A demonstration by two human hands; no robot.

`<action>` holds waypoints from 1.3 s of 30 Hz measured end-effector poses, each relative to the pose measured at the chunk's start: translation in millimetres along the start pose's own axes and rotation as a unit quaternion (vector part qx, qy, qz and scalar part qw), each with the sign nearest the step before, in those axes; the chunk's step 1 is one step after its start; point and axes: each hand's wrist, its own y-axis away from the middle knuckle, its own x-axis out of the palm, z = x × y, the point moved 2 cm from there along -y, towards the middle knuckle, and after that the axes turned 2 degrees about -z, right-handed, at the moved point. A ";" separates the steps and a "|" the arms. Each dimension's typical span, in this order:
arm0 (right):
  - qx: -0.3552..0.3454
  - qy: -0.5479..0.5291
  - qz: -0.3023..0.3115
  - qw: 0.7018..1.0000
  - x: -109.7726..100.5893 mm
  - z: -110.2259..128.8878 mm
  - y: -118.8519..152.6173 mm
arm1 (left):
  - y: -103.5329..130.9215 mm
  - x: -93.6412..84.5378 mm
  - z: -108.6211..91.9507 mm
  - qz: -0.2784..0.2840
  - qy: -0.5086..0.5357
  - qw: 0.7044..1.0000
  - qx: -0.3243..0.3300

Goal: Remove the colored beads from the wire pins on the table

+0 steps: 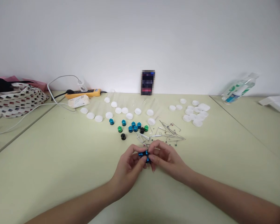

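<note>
Blue fitting (pixel 144 153): left hand (pixel 130 163) and right hand (pixel 166 157) pinched it, seemingly mid-job | coloured knobs (pixel 135 128) stood grouped | metal rods (pixel 156 136) lay loose tbh

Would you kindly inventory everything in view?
Held pieces: uncounted, blue, front
Knobs: six blue, two green, two black, centre
Rods: many, silver, beside knobs
Bits: several, mixed, among rods
Caps: over twenty, white, centre, right
Tubes: several, clear, back centre
Screen: one, dark, against wall
Power strip: one, orange, back left
Charger: one, white, back left
Cables: several, white, black, left
Packet: one, whitish, back left
Fabrics: several, multicoloured, far left
Bottle: one, clear, back right
Unclear object: one, white, far right
Table: one, greenish, below
Hands: two, bare, holding pieces
</note>
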 end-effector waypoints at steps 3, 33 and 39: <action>0.007 0.006 -0.007 1.000 -0.7 -0.4 -0.8 | 1.2 -0.6 0.7 0.004 0.003 1.000 0.002; 0.018 -0.002 0.002 1.000 -5.5 0.9 -1.0 | -0.7 -4.2 -2.0 -0.014 0.019 1.000 -0.014; 0.034 0.000 -0.002 0.999 -4.0 2.1 -1.9 | -0.5 -4.0 -0.6 -0.003 0.021 1.000 -0.011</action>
